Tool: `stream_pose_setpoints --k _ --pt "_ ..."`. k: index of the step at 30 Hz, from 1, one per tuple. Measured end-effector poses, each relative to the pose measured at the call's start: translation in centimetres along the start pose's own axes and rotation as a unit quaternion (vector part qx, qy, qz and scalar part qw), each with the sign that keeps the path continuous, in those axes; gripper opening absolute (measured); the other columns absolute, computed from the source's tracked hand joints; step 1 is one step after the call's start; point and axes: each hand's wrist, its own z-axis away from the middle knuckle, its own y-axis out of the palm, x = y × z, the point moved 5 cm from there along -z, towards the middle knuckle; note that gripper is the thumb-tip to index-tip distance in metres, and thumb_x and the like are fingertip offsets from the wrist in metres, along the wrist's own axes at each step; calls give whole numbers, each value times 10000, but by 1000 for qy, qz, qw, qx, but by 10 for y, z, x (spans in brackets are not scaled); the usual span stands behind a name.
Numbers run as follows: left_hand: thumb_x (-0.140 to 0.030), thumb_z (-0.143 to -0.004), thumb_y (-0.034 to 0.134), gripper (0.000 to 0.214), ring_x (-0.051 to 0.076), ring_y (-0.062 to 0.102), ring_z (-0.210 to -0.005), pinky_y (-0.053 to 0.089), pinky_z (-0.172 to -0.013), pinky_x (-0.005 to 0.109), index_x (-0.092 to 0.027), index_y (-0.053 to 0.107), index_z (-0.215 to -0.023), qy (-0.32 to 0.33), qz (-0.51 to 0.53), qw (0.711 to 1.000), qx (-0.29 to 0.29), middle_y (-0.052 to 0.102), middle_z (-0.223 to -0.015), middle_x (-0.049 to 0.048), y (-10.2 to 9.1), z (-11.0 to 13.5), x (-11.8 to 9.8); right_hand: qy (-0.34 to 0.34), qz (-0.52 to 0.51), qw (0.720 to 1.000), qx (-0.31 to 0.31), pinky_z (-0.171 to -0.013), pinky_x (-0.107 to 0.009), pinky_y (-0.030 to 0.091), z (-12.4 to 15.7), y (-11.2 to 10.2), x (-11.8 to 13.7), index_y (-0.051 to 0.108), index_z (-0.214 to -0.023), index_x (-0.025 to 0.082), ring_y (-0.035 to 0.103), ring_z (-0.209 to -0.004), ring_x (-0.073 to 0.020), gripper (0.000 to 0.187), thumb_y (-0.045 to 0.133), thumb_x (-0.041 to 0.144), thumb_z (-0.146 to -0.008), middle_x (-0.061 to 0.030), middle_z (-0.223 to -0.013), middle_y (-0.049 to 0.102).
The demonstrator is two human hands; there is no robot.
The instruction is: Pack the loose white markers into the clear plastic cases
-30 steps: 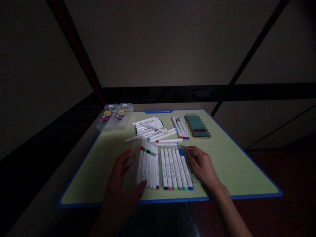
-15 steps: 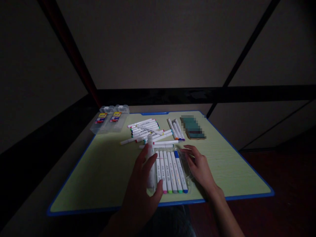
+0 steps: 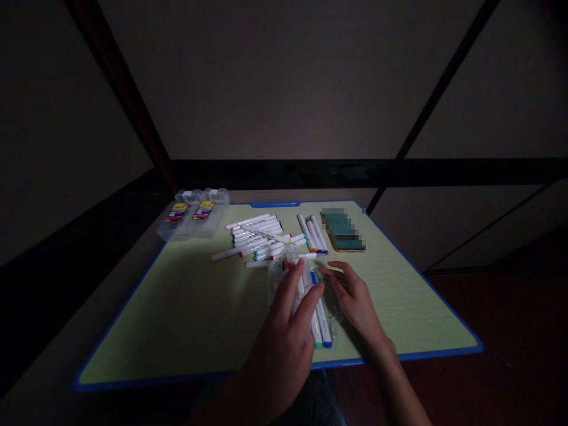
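Note:
A clear plastic marker case (image 3: 335, 325) lies near the board's front edge, with white markers (image 3: 323, 322) side by side in it. Blue and green cap ends show at the front. My left hand (image 3: 284, 337) is bent over the case's clear lid (image 3: 276, 278), which leans over the markers; its fingers are curled on the lid and hide most of the row. My right hand (image 3: 355, 299) is at the case's right side, fingers bent against the edge. Behind the case, more loose white markers (image 3: 257, 236) with coloured ends lie in a pile.
Two clear cases (image 3: 195, 222) with coloured labels lie at the back left. A few markers (image 3: 313, 234) lie together right of the pile, beside a phone (image 3: 344, 231), partly pixelated. The light green board (image 3: 177, 331) has a blue rim; a panelled wall stands behind.
My left hand has swung the lid rightward from nearly upright to leaning over the markers. My right hand has stayed at the case's right side. The view has shifted slightly.

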Motion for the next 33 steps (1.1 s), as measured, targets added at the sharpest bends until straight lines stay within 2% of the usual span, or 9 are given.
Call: stream_pose_setpoints --k 6,11,14,22,28,33 --pt "16 -728 359 554 235 213 -1360 325 -1095 448 -146 433 -1252 52 -45 995 67 386 -1387 109 14 -12 -17 20 -46 999 -15 -799 -373 480 -2 -3 -3 498 -1027 195 638 -888 -207 278 473 340 -790 -92 -959 684" --pt "-9 -743 388 551 273 210 -1357 311 -1080 490 -113 387 -1284 75 -91 987 110 331 -1410 164 29 -11 -21 90 -139 986 -30 -692 -327 508 -5 -7 -8 518 -928 194 641 -746 -191 312 543 446 -746 -55 -805 674" --pt "-36 -767 400 506 294 253 -1338 327 -1063 502 -115 404 -1267 74 -98 985 120 323 -1412 182 36 -9 -22 116 -191 974 -38 -685 -316 514 -6 -9 -12 519 -895 204 634 -684 -168 339 593 476 -706 -30 -766 665" --pt "-110 -838 384 374 318 375 -1271 349 -1028 530 -114 487 -1197 80 -137 973 166 401 -1364 194 55 -10 -24 129 -216 967 -42 -717 -299 498 -6 -8 -15 525 -894 205 641 -747 -165 388 630 516 -688 -47 -841 685" --pt "-251 -878 419 285 273 379 -1274 312 -1055 504 -165 537 -1122 75 -144 971 175 438 -1345 140 68 -6 -20 140 -229 962 -50 -769 -321 486 -5 -8 -12 548 -895 205 647 -807 -185 438 673 536 -638 -53 -862 695" --pt "-266 -878 425 269 243 353 -1292 285 -1074 476 -177 544 -1102 81 -145 969 184 441 -1342 120 70 -2 -18 150 -239 958 -58 -798 -330 478 -4 -8 -8 559 -874 210 646 -830 -191 457 717 526 -584 -50 -860 700"
